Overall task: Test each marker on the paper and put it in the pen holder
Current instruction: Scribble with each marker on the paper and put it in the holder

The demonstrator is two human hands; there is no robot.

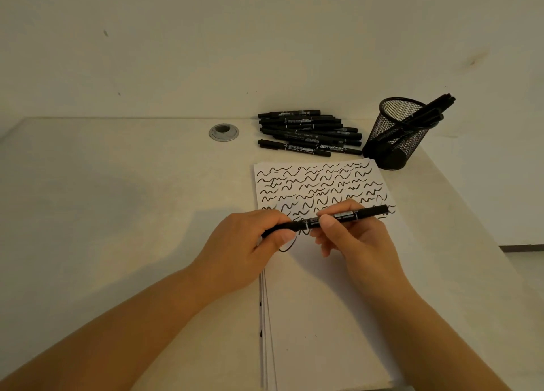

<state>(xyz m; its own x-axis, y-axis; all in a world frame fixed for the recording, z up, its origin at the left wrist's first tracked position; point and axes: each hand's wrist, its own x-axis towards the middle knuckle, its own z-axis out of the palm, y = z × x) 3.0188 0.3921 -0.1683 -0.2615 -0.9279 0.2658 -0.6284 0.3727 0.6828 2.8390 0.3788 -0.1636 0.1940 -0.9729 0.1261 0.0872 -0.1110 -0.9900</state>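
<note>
Near the middle of the frame, both hands hold one black marker [326, 220] level above the paper [323, 302]. The left hand [247, 246] is curled round the marker's left end, thumb pressed along the barrel, so that end is mostly hidden in the fist. The right hand [353, 237] pinches the barrel near its middle between thumb and forefinger, the other fingers loosely bent beneath. The marker's right end sticks out past the right hand, pointing toward the right of the frame and slightly up. A white label with small print shows on the barrel between the two hands. Whether a cap is on or off cannot be told.

The paper is a white stack lying at lower centre-right; its upper part is covered with rows of short black squiggles, and the lower part is blank. Above it, at upper centre, a pile of black markers [309, 133] lies on the pale desk [117, 199]. Just right of the pile stands a black mesh pen holder [397, 137] with several markers leaning in it. A round metal grommet [223, 132] sits in the desk left of the pile.
</note>
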